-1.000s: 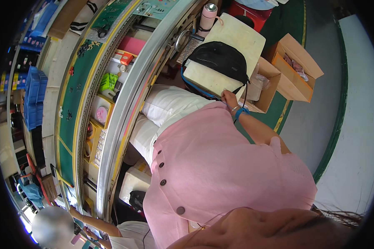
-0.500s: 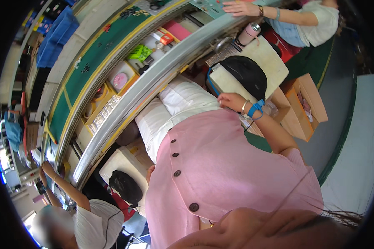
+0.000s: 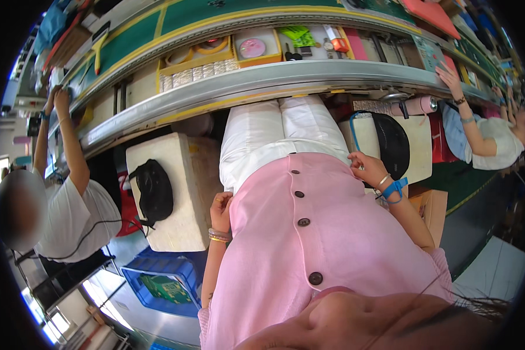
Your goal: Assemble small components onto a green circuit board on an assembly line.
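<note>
Left hand (image 3: 220,211) (left of centre) loosely curled, right hand (image 3: 368,169) (right of centre) half-curled, each at a side edge of the pink shirt (image 3: 356,233) mid-frame; whether either grips it, cannot tell. Foam block (image 3: 184,204) close outside left hand, black bag (image 3: 394,146) just beyond right: narrow side room. Metal bench rail (image 3: 262,76) crosses upper frame, well apart from both.

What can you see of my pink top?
The pink top looks like soft, thin cloth, lightly creased, with dark round buttons down the front, apparently fastened. You wear it with the hem over white pants. Your left hand is by its left side, your right hand near the hem; whether either touches it is unclear.
</note>
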A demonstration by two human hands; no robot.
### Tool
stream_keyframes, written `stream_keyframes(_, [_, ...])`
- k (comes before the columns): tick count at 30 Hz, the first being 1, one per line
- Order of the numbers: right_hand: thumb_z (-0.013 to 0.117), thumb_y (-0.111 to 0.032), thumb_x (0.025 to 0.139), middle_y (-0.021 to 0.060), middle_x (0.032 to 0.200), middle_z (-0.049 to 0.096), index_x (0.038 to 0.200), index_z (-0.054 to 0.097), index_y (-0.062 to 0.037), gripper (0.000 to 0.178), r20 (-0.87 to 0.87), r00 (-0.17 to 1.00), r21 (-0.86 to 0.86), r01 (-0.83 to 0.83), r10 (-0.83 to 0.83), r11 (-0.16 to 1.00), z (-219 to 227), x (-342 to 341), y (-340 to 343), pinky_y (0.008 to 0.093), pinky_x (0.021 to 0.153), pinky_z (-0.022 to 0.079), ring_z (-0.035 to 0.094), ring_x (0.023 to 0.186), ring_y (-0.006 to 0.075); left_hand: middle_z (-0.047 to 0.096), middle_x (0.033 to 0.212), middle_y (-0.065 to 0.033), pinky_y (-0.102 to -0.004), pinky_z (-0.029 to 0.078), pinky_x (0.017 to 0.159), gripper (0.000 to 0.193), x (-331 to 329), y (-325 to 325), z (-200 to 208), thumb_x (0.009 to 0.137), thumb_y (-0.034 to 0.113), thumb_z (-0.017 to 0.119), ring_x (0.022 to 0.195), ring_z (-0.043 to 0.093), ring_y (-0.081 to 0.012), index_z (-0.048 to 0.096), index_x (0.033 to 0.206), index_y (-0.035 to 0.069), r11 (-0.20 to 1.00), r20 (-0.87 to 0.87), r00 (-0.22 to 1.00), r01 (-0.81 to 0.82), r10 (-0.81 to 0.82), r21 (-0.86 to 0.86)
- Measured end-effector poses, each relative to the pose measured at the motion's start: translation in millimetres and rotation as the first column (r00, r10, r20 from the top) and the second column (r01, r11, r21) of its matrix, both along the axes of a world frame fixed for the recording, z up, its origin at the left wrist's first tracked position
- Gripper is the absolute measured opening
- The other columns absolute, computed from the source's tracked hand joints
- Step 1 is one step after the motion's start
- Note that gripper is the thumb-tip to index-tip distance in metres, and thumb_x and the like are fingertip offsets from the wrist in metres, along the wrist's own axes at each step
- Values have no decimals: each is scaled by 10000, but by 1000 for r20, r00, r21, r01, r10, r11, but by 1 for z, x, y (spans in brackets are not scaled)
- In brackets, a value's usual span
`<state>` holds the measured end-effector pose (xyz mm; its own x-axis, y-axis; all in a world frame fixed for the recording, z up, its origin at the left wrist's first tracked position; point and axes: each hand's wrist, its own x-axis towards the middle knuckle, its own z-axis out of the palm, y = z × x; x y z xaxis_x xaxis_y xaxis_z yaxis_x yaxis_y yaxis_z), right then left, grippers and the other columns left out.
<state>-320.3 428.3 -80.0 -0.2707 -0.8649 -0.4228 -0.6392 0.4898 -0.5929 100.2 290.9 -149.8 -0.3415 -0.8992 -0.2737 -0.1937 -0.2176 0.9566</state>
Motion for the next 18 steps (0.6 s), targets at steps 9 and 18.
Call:
stream_keyframes(9, [533, -199, 937, 9, 665, 571, 926, 595, -23, 187, 443, 845, -204, 420, -299, 884, -35, -44, -5, 191, 616, 422, 528, 661, 59, 595, 902, 11, -179, 420, 738, 107, -7, -41, 7, 899, 70, 569, 816, 533, -54, 599, 983, 10, 953, 26, 954, -301, 300, 39])
stream_keyframes(18, [375, -488, 960, 26, 678, 580, 935, 636, 1, 555, 472, 843, 274, 138, -258, 952, -1, -29, -13, 256, 600, 427, 508, 627, 107, 589, 1145, -154, -378, 358, 973, 302, -144, -68, 99, 925, 199, 488, 1098, 512, -306, 588, 1130, 0, 606, 91, 698, 672, -711, -425])
